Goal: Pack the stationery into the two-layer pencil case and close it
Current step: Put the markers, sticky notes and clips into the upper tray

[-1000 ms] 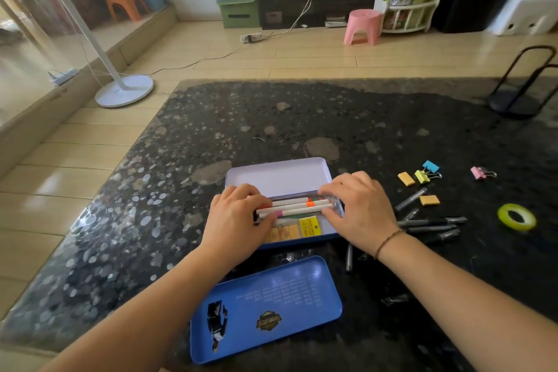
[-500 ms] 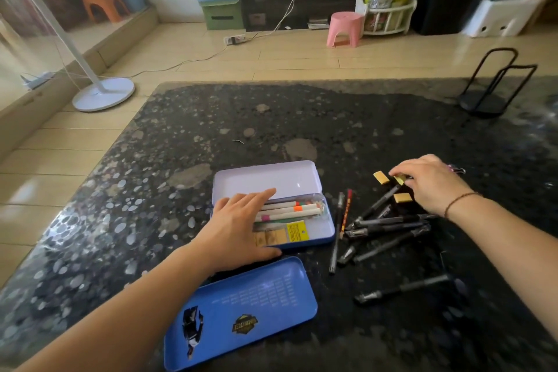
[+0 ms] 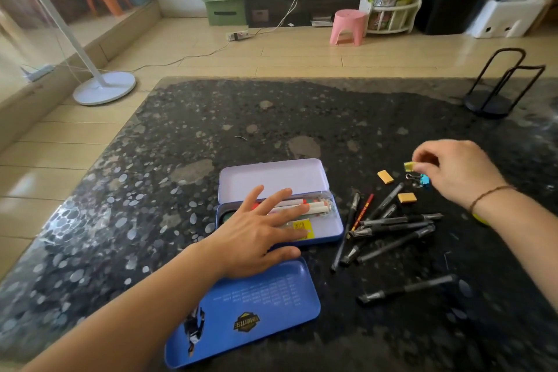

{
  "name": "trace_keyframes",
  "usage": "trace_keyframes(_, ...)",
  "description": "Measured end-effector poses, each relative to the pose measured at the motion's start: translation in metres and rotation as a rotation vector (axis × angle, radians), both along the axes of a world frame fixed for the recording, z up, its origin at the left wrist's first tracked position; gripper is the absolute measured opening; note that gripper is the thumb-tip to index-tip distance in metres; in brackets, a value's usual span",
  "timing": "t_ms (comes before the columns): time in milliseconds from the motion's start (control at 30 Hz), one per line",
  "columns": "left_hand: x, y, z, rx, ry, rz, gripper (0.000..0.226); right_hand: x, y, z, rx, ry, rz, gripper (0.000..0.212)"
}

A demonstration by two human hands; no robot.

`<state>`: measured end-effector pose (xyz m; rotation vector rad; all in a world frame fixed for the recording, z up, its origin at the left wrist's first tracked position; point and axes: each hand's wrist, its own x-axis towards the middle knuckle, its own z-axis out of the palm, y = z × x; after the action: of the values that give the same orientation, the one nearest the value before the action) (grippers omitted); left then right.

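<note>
The blue tin pencil case (image 3: 333,229) lies open on the black speckled table, its pale lid (image 3: 271,177) tipped back. White highlighters (image 3: 314,207) and a yellow-labelled item lie inside. My left hand (image 3: 259,232) rests flat on the case, fingers spread. The blue inner tray (image 3: 250,311) lies upside down in front of it. Right of the case sit several black pens (image 3: 392,226) and a red pencil (image 3: 363,210). My right hand (image 3: 456,172) pinches a yellow binder clip (image 3: 410,166) just above a blue binder clip (image 3: 422,180).
Two orange erasers (image 3: 386,177) (image 3: 407,197) lie between the pens and my right hand. One more black pen (image 3: 407,288) lies apart near the front. A black wire stand (image 3: 495,87) is at the table's far right. Beyond the table are floor, a pink stool and a fan base.
My right hand left the case, swept right to the clips and picked up the yellow one. My left hand went from gripping the highlighters to lying flat on the case.
</note>
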<state>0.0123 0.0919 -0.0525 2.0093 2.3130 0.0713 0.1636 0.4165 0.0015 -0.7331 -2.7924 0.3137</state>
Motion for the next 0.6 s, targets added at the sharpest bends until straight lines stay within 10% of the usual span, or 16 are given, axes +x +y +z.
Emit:
trace_keyframes(167,0.004,-0.008,0.000,0.039,0.025,0.036,0.049,-0.020,-0.086,0.006,-0.345,0.173,0.187,0.009)
trace_keyframes(600,0.008,-0.026,-0.001,0.152,-0.045,0.095,0.042,-0.050,-0.146,-0.028,-0.304,0.023,0.674,0.015)
